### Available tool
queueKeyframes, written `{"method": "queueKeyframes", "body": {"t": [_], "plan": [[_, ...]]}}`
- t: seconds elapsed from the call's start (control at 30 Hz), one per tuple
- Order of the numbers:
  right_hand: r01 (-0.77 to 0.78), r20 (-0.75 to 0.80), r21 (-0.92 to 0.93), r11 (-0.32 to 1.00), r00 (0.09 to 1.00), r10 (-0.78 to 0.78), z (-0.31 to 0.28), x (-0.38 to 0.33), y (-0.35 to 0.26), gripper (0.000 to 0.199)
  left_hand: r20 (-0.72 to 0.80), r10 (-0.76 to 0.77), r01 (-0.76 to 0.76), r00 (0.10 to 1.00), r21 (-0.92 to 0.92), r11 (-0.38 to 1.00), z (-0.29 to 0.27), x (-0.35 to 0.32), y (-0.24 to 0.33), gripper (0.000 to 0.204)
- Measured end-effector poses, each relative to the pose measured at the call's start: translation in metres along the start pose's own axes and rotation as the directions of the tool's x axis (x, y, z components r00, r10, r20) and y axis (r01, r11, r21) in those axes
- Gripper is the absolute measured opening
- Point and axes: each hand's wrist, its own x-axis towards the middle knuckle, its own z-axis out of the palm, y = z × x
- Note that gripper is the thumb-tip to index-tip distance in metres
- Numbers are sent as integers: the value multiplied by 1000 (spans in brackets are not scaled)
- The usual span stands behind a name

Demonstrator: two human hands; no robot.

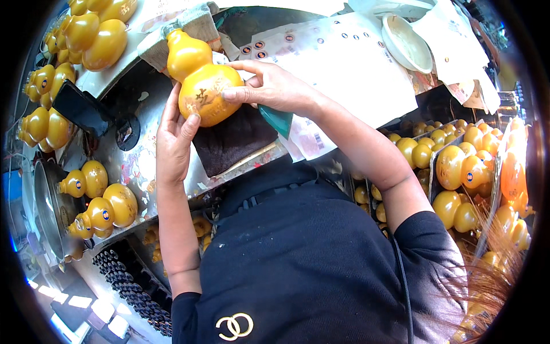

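Two bare hands meet on one yellow gourd-shaped bottle [201, 80], which lies tilted over the worktop [134, 155] with its narrow neck pointing up and to the left. The left hand [175, 140] comes up from below; its fingers [189, 127] are held close together and pressed flat against the lower left side of the bottle's big round belly, cupping it. The right hand [269, 87] reaches in from the right; its fingers [238, 94] are pressed onto the belly's right face, thumb and forefinger a little apart, next to the faint gold markings on the glaze. Just under those fingers a dark brown cloth [232, 143] lies folded on the worktop, and a teal object [278, 120] shows beneath the right palm; what it is cannot be told. Beyond the right fingers lies a white sheet of small round stickers [344, 63], and further off a white bowl [407, 43]. Beyond the left fingertips, past the bottle's neck, a coarse grey cloth [189, 23] sits against the bottle's top. To the left of the left hand lie a black phone [80, 106] and many more yellow gourd bottles [94, 37], some near the wrist bearing a round sticker [106, 215]. Well right of the right forearm, trays of gourd bottles [458, 166] stand packed together.
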Motion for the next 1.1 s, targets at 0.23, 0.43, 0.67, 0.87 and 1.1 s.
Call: {"method": "queueKeyframes", "body": {"t": [0.23, 0.43, 0.67, 0.87, 1.1], "plan": [[44, -19, 64, 997, 999, -43, 4, 2, 8, 83, 21, -14, 15, 1000, -53, 998, -7, 2, -5, 71], [48, -24, 59, 997, 999, -47, 4, 5, 13, 79, 20, -5, 5, 1000, -15, 1000, -10, 5, -8, 71], [70, -26, 5, 998, 997, -70, 1, 8, 14, 72, 23, -26, 26, 999, 15, 1000, -13, 7, -7, 76], [45, -8, 76, 996, 999, -45, 0, 9, 17, 83, -18, -8, 9, 1000, 47, 999, -16, 9, -10, 78], [49, -2, 115, 992, 999, -49, 1, 9, 18, 88, -11, -2, 3, 1000, 42, 999, -16, 8, -10, 80]]}}
